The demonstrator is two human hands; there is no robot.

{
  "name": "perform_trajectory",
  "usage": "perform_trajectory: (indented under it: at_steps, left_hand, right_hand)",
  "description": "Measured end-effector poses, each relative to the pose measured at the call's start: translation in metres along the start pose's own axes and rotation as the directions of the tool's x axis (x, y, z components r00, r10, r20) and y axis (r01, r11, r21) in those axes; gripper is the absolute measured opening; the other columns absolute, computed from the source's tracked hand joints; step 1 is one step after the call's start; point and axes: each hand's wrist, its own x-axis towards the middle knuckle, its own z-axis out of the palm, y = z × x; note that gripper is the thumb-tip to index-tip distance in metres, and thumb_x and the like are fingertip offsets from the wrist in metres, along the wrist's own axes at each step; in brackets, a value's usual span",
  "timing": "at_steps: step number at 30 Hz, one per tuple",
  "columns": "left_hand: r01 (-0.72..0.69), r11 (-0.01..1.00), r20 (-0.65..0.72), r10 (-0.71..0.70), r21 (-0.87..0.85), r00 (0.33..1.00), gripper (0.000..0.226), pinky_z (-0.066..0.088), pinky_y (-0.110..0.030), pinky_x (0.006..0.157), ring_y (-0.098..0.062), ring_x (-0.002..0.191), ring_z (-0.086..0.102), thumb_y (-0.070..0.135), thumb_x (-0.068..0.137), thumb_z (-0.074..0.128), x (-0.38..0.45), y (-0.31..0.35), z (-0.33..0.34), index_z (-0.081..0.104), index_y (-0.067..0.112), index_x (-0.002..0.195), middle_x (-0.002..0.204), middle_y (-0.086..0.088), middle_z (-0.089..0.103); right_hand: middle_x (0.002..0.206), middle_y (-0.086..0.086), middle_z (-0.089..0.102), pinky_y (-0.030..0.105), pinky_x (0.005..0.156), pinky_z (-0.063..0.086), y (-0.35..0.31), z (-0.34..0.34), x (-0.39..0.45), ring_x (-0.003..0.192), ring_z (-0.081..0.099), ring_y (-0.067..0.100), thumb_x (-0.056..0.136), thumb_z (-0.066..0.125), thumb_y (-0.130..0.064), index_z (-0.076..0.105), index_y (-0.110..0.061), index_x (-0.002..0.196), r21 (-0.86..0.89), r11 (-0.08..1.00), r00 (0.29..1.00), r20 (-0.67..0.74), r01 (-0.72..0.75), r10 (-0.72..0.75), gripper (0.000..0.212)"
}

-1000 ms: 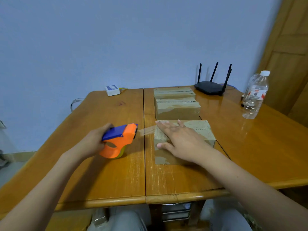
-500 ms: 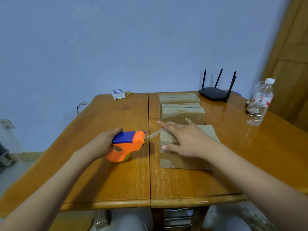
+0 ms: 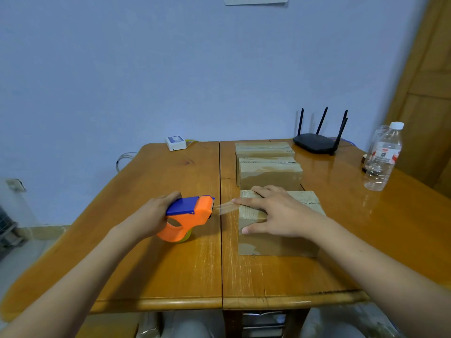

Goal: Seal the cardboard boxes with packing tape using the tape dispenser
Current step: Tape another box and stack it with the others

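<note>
**Tape stretched between dispenser and nearest box**

The right hand [image 3: 280, 213] lay flat and spread on the nearest cardboard box [image 3: 278, 242], fingers straight, the forefinger reaching past the box's left top edge and pressing down a strip of clear tape [image 3: 225, 207]. The thumb ran along the near top edge. That palm hid most of the lid, so the seam under it could not be read; only a pale, rough patch showed to the right of the knuckles.

The tape itself was hard to make out: a faint, glossy band hanging in the air between the fingertip and the mouth of the tape dispenser [image 3: 188, 219]. The left hand [image 3: 151, 215] gripped the dispenser from behind, fingers curled round its far side and mostly hidden by the body. Smooth orange plastic, rounded below, with a flat blue top plate; a sliver of yellow-green roll peeked out at the bottom. It sat just left of the box, apart from it, over the wooden table [image 3: 170, 269], near the table's centre seam.

Behind the nearest box stood two more boxes [image 3: 268, 175], matte brown, touching one another in a row, shiny tape patches on their sides. The table was varnished, orange-brown, scratched pale near the seam, with rounded corners.

Farther back: a black router [image 3: 314, 143] with four upright aerials, a clear plastic bottle [image 3: 383, 158] with a white cap, something partly hidden behind it, and a small white device [image 3: 176, 142] at the far edge. Both forearms were cut off by the frame.
</note>
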Motion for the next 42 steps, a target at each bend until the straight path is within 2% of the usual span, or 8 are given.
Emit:
perform_trajectory:
  at_steps: [7,12,17,22,30,35,38,42]
  left_hand:
    - [-0.014,0.996,0.042,0.011,0.084,0.999,0.029,0.052,-0.034,0.069,-0.009,0.08,0.058,0.017,0.093,0.057,0.004,0.01,0.0,0.043,0.04,0.103,0.094,0.01,0.059]
    - [-0.039,0.979,0.089,0.021,0.202,0.996,0.031,0.048,-0.025,0.063,-0.009,0.079,0.057,0.018,0.095,0.056,0.009,0.025,-0.001,0.038,0.04,0.108,0.094,0.008,0.057]
    - [-0.056,0.95,0.133,0.016,0.307,0.991,0.038,0.04,-0.021,0.058,-0.011,0.077,0.056,0.013,0.095,0.054,0.015,0.042,-0.003,0.037,0.036,0.12,0.094,0.006,0.054]
    - [-0.084,0.932,0.218,0.006,0.353,0.976,0.042,0.053,-0.03,0.071,-0.016,0.085,0.059,0.011,0.093,0.054,0.024,0.06,-0.006,0.039,0.032,0.126,0.099,0.002,0.056]
    - [-0.063,0.936,0.368,-0.074,0.347,0.927,0.049,0.05,-0.032,0.078,-0.019,0.093,0.057,0.008,0.088,0.055,0.035,0.081,-0.015,0.042,0.03,0.13,0.107,-0.002,0.058]
    - [-0.151,0.864,0.437,-0.086,0.48,0.896,0.055,0.048,-0.033,0.082,-0.019,0.099,0.053,0.01,0.088,0.06,0.047,0.098,-0.009,0.043,0.028,0.137,0.11,0.0,0.056]
    - [-0.046,0.878,0.461,-0.205,0.477,0.864,0.053,0.05,-0.033,0.082,-0.021,0.1,0.054,0.008,0.09,0.054,0.054,0.093,-0.015,0.044,0.028,0.138,0.11,0.0,0.054]
    - [0.095,0.901,0.406,-0.282,0.424,0.869,0.041,0.046,-0.036,0.075,-0.023,0.091,0.057,0.002,0.088,0.042,0.046,0.056,-0.04,0.052,0.026,0.12,0.104,-0.002,0.059]
  right_hand:
    - [0.166,0.003,0.022,0.047,0.119,0.023,0.002,0.001,0.002,0.15,0.016,0.027,0.079,0.049,-0.085,0.018,-0.069,0.145,0.031,1.0,1.0,-0.012,0.004,-0.004,0.074]
    - [0.166,0.007,0.02,0.046,0.119,0.021,-0.001,-0.001,0.001,0.149,0.016,0.029,0.084,0.045,-0.082,0.008,-0.074,0.142,-0.011,1.0,1.0,0.007,0.023,-0.023,0.07]
    - [0.166,0.007,0.02,0.044,0.119,0.019,-0.004,-0.002,0.001,0.15,0.015,0.028,0.085,0.046,-0.08,0.022,-0.067,0.145,-0.041,0.999,1.0,0.01,0.019,-0.018,0.067]
    - [0.164,0.007,0.024,0.045,0.118,0.02,-0.005,-0.003,0.002,0.148,0.018,0.028,0.085,0.048,-0.079,0.029,-0.061,0.145,-0.042,0.999,1.0,0.002,0.021,-0.021,0.066]
    - [0.163,0.008,0.024,0.048,0.118,0.022,-0.006,-0.002,0.004,0.147,0.019,0.031,0.084,0.047,-0.08,0.031,-0.058,0.144,-0.063,0.998,1.0,0.004,0.018,-0.018,0.066]
    - [0.163,0.009,0.024,0.048,0.118,0.023,-0.007,-0.002,0.004,0.147,0.021,0.031,0.085,0.046,-0.081,0.033,-0.058,0.142,-0.089,0.996,1.0,-0.002,0.024,-0.024,0.063]
    - [0.164,0.008,0.024,0.048,0.118,0.022,-0.004,-0.001,0.003,0.147,0.021,0.031,0.084,0.044,-0.082,0.027,-0.06,0.145,-0.094,0.995,1.0,-0.011,0.027,-0.028,0.067]
    - [0.162,0.004,0.029,0.047,0.117,0.024,-0.001,0.001,0.002,0.147,0.026,0.029,0.083,0.041,-0.085,0.004,-0.062,0.151,-0.085,0.996,0.998,-0.042,0.04,-0.044,0.081]
